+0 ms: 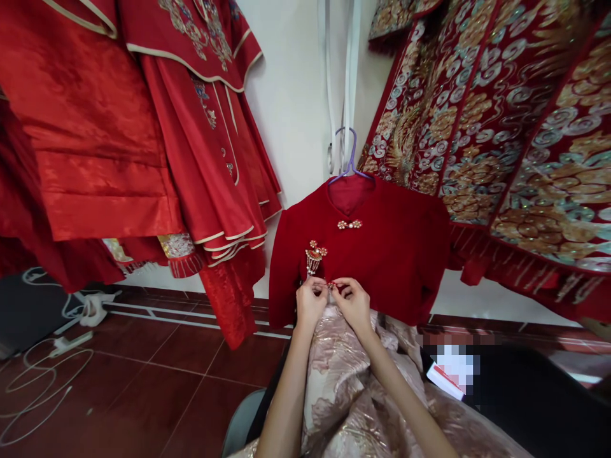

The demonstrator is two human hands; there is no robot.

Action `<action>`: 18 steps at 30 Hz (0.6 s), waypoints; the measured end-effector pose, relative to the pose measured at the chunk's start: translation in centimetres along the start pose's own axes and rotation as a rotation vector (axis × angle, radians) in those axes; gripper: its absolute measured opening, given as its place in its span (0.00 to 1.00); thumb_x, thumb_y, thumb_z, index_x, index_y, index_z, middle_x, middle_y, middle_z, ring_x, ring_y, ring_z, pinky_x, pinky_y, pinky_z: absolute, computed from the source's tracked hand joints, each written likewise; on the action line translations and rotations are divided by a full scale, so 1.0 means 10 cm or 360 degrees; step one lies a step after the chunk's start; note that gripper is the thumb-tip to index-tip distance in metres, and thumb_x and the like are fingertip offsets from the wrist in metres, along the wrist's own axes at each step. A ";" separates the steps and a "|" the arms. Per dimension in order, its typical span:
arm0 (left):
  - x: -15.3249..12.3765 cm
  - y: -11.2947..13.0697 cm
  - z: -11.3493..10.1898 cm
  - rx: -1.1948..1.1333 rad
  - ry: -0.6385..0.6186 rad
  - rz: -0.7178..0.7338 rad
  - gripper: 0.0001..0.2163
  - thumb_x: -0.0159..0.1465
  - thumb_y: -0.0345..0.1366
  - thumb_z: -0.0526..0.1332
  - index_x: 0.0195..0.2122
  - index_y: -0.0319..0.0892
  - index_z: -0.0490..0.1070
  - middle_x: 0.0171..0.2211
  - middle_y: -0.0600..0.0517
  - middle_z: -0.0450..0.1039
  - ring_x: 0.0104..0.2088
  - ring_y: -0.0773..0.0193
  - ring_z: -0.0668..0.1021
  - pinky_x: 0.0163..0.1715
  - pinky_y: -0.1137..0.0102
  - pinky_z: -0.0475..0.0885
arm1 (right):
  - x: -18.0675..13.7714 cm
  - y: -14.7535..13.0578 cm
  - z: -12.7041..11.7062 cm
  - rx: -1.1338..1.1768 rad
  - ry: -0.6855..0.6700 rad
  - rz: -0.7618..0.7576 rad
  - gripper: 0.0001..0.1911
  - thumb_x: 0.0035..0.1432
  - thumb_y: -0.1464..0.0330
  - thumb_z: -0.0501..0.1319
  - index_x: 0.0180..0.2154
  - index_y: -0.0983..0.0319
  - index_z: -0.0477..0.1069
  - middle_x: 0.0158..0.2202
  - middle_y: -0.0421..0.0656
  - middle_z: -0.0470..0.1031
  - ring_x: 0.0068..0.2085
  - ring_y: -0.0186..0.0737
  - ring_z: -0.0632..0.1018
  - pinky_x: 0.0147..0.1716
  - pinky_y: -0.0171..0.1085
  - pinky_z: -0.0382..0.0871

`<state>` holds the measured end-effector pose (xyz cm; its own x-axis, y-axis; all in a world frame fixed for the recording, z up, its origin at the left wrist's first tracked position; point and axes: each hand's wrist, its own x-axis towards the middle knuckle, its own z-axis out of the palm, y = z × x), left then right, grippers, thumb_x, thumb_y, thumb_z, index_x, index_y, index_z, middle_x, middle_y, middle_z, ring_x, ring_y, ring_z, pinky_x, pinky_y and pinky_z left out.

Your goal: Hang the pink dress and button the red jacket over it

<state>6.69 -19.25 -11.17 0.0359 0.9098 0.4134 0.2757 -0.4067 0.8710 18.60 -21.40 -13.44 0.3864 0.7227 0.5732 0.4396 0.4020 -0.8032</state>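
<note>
Looks like fiddly fastening: left hand [312, 301] and right hand [352, 304] pinched nearly closed on a small clasp [331, 286] by the front bottom edge of the red jacket [391, 254]. Next probably wants steady pinching.

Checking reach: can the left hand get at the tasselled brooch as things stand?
Probably yes: the tasselled brooch looks uncovered on the red jacket, just above the left hand. That hand's fingertips are busy at the small fastener, though.

No lettering, label, brand, number or sign can be read anywhere in view.
</note>
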 end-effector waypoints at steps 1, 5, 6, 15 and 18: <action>0.01 0.00 0.01 -0.0068 0.0005 -0.0035 0.05 0.54 0.27 0.61 0.32 0.40 0.73 0.30 0.50 0.77 0.30 0.66 0.78 0.35 0.71 0.74 | 0.00 0.00 0.00 0.0012 0.0014 0.0009 0.08 0.50 0.66 0.60 0.34 0.62 0.73 0.32 0.42 0.73 0.24 0.32 0.71 0.27 0.33 0.67; 0.19 0.06 0.05 -0.0582 0.0089 -0.0191 0.09 0.55 0.29 0.62 0.38 0.38 0.74 0.34 0.48 0.78 0.34 0.67 0.79 0.39 0.70 0.74 | -0.01 -0.02 -0.01 0.0141 0.0097 0.0061 0.05 0.49 0.68 0.60 0.32 0.62 0.71 0.30 0.41 0.72 0.25 0.32 0.69 0.25 0.32 0.65; 0.26 0.09 0.07 -0.0742 0.0106 -0.0233 0.10 0.56 0.31 0.61 0.40 0.37 0.74 0.36 0.47 0.78 0.35 0.67 0.79 0.41 0.70 0.73 | -0.02 -0.03 -0.02 0.0199 0.0119 0.0065 0.05 0.49 0.68 0.60 0.31 0.62 0.70 0.29 0.40 0.71 0.24 0.32 0.69 0.25 0.32 0.64; 0.60 0.39 0.12 -0.1428 0.0023 -0.0448 0.15 0.58 0.41 0.64 0.41 0.36 0.73 0.47 0.42 0.75 0.46 0.60 0.78 0.47 0.65 0.72 | -0.04 -0.04 -0.05 0.0410 0.0168 0.0011 0.03 0.50 0.71 0.58 0.31 0.62 0.69 0.29 0.39 0.68 0.26 0.31 0.67 0.24 0.32 0.61; 0.58 0.38 0.13 -0.1558 0.0017 -0.0497 0.12 0.59 0.39 0.63 0.40 0.37 0.73 0.46 0.43 0.76 0.45 0.61 0.78 0.48 0.66 0.71 | -0.04 -0.04 -0.05 0.0381 0.0137 0.0001 0.03 0.50 0.72 0.58 0.30 0.62 0.69 0.30 0.39 0.68 0.26 0.31 0.67 0.25 0.31 0.61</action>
<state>9.18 -15.39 -5.78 0.0870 0.9877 0.1295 -0.6332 -0.0455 0.7726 18.71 -22.12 -13.25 0.4588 0.6764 0.5761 0.2390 0.5306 -0.8133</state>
